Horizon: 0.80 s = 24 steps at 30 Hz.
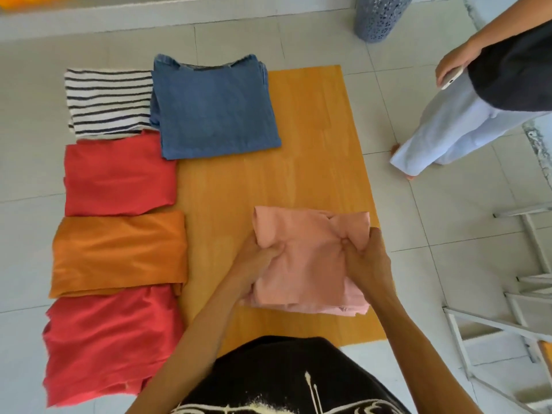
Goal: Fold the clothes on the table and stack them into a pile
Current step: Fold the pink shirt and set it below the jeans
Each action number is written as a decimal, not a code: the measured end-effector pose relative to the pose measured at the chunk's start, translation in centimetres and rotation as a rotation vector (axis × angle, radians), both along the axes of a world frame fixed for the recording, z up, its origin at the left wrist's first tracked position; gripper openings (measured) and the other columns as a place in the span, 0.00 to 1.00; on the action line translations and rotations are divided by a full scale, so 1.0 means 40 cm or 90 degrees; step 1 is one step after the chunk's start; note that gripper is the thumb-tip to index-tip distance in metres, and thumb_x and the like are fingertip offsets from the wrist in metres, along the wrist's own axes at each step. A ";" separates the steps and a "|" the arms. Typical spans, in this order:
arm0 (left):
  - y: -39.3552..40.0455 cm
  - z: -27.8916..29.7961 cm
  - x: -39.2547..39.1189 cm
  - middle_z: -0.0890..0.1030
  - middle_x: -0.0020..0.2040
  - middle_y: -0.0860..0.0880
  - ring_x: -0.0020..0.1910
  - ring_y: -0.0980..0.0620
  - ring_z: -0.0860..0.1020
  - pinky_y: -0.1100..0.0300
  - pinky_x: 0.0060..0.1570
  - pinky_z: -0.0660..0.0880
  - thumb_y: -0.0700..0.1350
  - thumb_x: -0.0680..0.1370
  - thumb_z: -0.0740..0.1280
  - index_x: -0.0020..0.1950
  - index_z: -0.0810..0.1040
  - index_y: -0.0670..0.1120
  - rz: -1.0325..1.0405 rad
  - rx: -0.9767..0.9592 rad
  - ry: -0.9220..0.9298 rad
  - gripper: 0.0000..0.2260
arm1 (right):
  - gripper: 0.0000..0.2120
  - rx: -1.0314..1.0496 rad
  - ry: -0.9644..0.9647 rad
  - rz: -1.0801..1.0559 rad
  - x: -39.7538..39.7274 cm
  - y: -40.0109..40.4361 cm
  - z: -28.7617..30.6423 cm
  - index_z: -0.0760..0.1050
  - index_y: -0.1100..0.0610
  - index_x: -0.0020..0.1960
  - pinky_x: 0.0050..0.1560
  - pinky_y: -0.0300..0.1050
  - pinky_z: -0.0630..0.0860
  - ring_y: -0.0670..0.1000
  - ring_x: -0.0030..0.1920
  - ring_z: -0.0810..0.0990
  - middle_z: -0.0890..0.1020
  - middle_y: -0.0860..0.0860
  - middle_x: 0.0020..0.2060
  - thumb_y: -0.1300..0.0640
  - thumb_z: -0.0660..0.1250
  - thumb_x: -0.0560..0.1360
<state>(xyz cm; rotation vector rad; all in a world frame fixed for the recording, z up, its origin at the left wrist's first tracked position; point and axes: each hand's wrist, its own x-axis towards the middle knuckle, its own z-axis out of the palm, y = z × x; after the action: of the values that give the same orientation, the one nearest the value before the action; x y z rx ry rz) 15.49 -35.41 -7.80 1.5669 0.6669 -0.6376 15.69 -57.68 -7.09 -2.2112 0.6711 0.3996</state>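
Note:
A folded pink garment [310, 264] lies on the near right part of the orange table [310, 138]. My left hand [254, 264] pinches its left edge and my right hand [369, 261] grips its right edge. Along the table's left side, folded pieces lie in a row: a black-and-white striped top [109, 103] at the far end, then a red piece [119, 177], an orange piece [119, 255] and a larger red piece [110, 345] nearest me. A folded blue denim garment [215, 109] rests at the far middle.
Another person [478, 94] in pale trousers stands on the tiled floor to the right, holding a phone. A grey perforated bin [379, 16] stands at the far right. A white metal frame [513, 294] sits near right.

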 end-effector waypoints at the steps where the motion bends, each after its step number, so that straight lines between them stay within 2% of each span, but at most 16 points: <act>1: 0.032 0.012 0.016 0.81 0.60 0.55 0.56 0.52 0.80 0.55 0.54 0.78 0.49 0.75 0.73 0.69 0.73 0.53 0.031 0.019 -0.024 0.23 | 0.11 0.019 -0.017 0.025 0.026 0.027 0.012 0.65 0.53 0.54 0.37 0.49 0.71 0.56 0.42 0.78 0.76 0.48 0.41 0.49 0.63 0.80; 4: 0.141 0.046 0.066 0.80 0.53 0.57 0.51 0.56 0.79 0.63 0.45 0.75 0.46 0.75 0.74 0.66 0.74 0.52 0.132 0.072 -0.084 0.21 | 0.11 0.069 -0.078 0.097 0.122 0.120 0.044 0.65 0.55 0.54 0.31 0.43 0.65 0.47 0.38 0.76 0.76 0.45 0.39 0.50 0.65 0.80; 6: 0.213 0.054 0.100 0.81 0.55 0.55 0.52 0.55 0.80 0.61 0.48 0.76 0.45 0.74 0.75 0.67 0.75 0.49 0.183 0.091 -0.108 0.22 | 0.13 0.092 -0.113 0.139 0.197 0.187 0.056 0.66 0.56 0.55 0.31 0.42 0.65 0.45 0.37 0.74 0.75 0.44 0.39 0.49 0.66 0.80; 9: 0.296 0.046 0.150 0.81 0.61 0.52 0.57 0.50 0.79 0.53 0.57 0.77 0.46 0.75 0.74 0.70 0.74 0.49 0.212 0.129 -0.126 0.24 | 0.16 0.120 -0.138 0.189 0.299 0.285 0.052 0.67 0.60 0.60 0.34 0.47 0.66 0.53 0.41 0.76 0.76 0.48 0.42 0.51 0.65 0.80; 11: 0.325 0.034 0.183 0.80 0.62 0.51 0.58 0.49 0.79 0.54 0.56 0.76 0.44 0.76 0.72 0.70 0.74 0.46 0.224 0.157 -0.131 0.23 | 0.18 0.136 -0.131 0.208 0.349 0.339 0.034 0.66 0.61 0.64 0.39 0.46 0.67 0.57 0.49 0.78 0.78 0.52 0.49 0.52 0.64 0.81; 13: 0.340 0.019 0.215 0.79 0.61 0.49 0.58 0.47 0.78 0.55 0.54 0.75 0.41 0.77 0.69 0.69 0.73 0.43 0.214 0.202 -0.118 0.21 | 0.18 0.128 -0.113 0.211 0.387 0.374 0.008 0.65 0.61 0.67 0.45 0.46 0.68 0.58 0.55 0.78 0.80 0.56 0.56 0.54 0.64 0.81; 15: 0.344 0.003 0.237 0.78 0.60 0.47 0.60 0.45 0.77 0.50 0.55 0.76 0.39 0.75 0.65 0.67 0.72 0.43 0.178 0.247 -0.080 0.20 | 0.19 0.098 -0.077 0.208 0.407 0.383 -0.028 0.65 0.59 0.68 0.47 0.48 0.71 0.60 0.57 0.79 0.80 0.57 0.59 0.56 0.63 0.80; 17: 0.343 -0.013 0.246 0.77 0.61 0.45 0.61 0.42 0.76 0.46 0.59 0.75 0.39 0.74 0.64 0.67 0.70 0.43 0.139 0.278 -0.040 0.21 | 0.20 0.070 -0.030 0.208 0.404 0.366 -0.067 0.65 0.59 0.69 0.47 0.49 0.72 0.61 0.57 0.78 0.79 0.58 0.59 0.57 0.62 0.78; 18: 0.340 -0.020 0.246 0.77 0.62 0.44 0.62 0.42 0.75 0.48 0.59 0.74 0.38 0.74 0.63 0.68 0.70 0.42 0.127 0.290 -0.033 0.21 | 0.19 0.051 -0.017 0.220 0.393 0.350 -0.088 0.66 0.59 0.67 0.46 0.49 0.71 0.62 0.56 0.78 0.79 0.59 0.57 0.56 0.63 0.78; 21: 0.335 -0.037 0.237 0.77 0.62 0.44 0.62 0.42 0.75 0.54 0.54 0.70 0.37 0.76 0.62 0.68 0.72 0.42 0.104 0.311 -0.037 0.19 | 0.15 0.005 -0.034 0.243 0.345 0.309 -0.134 0.69 0.61 0.59 0.42 0.48 0.69 0.60 0.49 0.78 0.78 0.58 0.52 0.51 0.62 0.80; 24: 0.329 -0.044 0.230 0.77 0.61 0.43 0.60 0.40 0.75 0.54 0.52 0.69 0.38 0.76 0.62 0.65 0.72 0.41 0.103 0.327 -0.037 0.17 | 0.14 -0.006 -0.056 0.232 0.313 0.292 -0.144 0.70 0.60 0.59 0.42 0.48 0.69 0.56 0.47 0.76 0.78 0.55 0.51 0.51 0.62 0.81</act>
<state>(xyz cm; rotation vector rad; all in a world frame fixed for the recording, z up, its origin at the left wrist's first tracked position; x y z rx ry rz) 24.71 -22.24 -9.56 1.9672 0.9538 -0.3090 28.21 -46.00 -12.84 -2.3468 0.2207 0.4783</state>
